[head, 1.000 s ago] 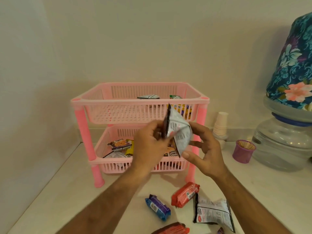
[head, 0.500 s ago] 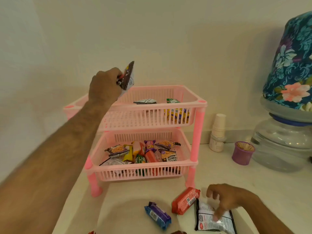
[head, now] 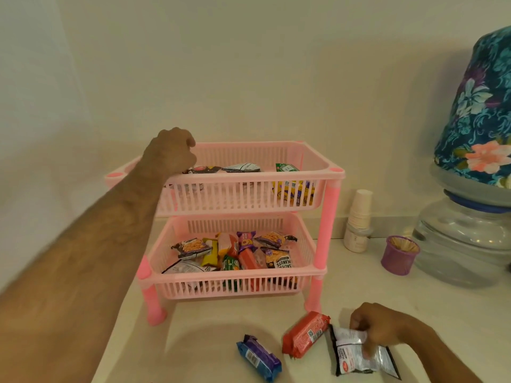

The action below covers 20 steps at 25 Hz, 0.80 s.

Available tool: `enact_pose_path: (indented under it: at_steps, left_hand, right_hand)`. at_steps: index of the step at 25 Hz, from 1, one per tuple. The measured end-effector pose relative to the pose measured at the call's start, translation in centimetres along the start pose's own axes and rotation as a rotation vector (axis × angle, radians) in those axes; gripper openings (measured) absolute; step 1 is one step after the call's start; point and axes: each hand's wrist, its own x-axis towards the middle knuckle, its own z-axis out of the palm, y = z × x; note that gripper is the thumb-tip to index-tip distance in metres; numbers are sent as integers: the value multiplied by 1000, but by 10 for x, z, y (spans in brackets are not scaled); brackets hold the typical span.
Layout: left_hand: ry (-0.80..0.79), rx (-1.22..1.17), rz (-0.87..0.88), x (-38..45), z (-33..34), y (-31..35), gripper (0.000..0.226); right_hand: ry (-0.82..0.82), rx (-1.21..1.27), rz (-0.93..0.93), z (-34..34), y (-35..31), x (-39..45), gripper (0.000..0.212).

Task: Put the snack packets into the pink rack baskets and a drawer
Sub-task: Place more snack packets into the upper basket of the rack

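Observation:
The pink rack has an upper basket (head: 276, 176) and a lower basket (head: 235, 275). My left hand (head: 171, 153) reaches over the upper basket's left side, fingers curled down on the end of a dark snack packet (head: 206, 170) lying inside it. Two other packets lie further right in that basket. Several packets fill the lower basket. On the counter in front, my right hand (head: 387, 327) grips a silver packet (head: 351, 357). A red packet (head: 305, 334) and a blue packet (head: 258, 357) lie to its left.
A stack of paper cups (head: 359, 214) and a purple cup of sticks (head: 399, 254) stand right of the rack. A water jar under a floral cover (head: 470, 236) fills the far right. Walls close in at the back and on the left.
My left hand carried the dark packet up from in front of the rack and lowered it into the upper basket. My right hand dropped to the counter and gripped the silver packet.

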Motion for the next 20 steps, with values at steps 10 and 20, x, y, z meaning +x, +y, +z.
enact_pose_path:
  at_steps: [10, 20]
  left_hand:
    - [-176, -410, 547, -75, -7, 112, 35]
    - [-442, -345, 426, -101, -23, 125, 52]
  right_hand:
    - [456, 725, -712, -90, -110, -53, 37]
    - [789, 829, -928, -110, -179, -53, 66]
